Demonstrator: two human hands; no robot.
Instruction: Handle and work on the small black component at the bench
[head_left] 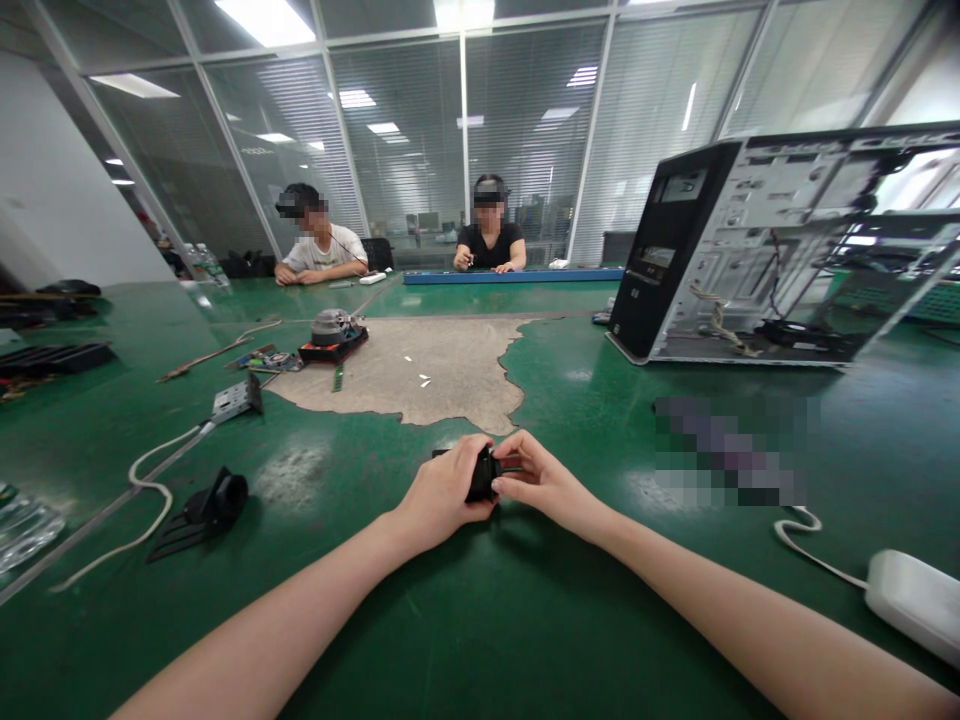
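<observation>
Just above the green tabletop, a small black part (481, 476), seemingly plastic, is held between both hands; its exact kind cannot be made out. My left hand (448, 490) is wrapped over it from the left, with the thumb below, hiding much of it. At its right end, my right hand (536, 478) grips the edge with thumb and fingertips. To the left lies another black piece (217, 498) with a round end and thin flat bars. A metal bracket (234, 400) rests behind that one.
An open computer case (697, 255) stands at the right. Beyond my hands, a bare worn patch (442, 370) marks the green table (465, 640). A heatsink fan (334, 332) sits at back left. Two people (322, 240) sit opposite. A white power brick (915, 600) lies right.
</observation>
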